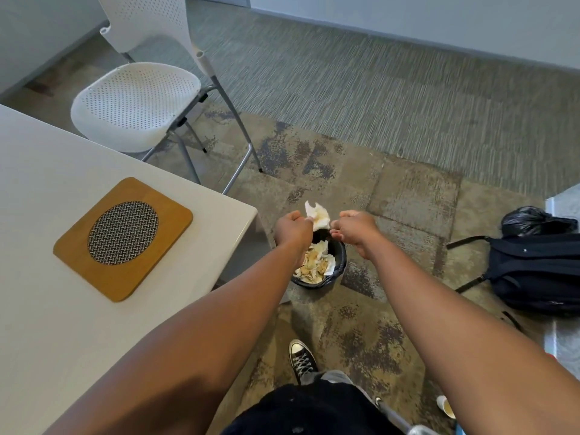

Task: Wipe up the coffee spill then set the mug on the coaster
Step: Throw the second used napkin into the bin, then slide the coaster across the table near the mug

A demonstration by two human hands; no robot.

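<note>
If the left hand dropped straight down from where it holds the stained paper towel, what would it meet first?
Most likely the small black bin just beneath the left hand, landing on the crumpled stained towels already in it. Depth is hard to judge; it might clip the rim first.

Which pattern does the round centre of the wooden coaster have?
A black-and-white woven basket-weave pattern on the coaster, seen in the head view.
</note>
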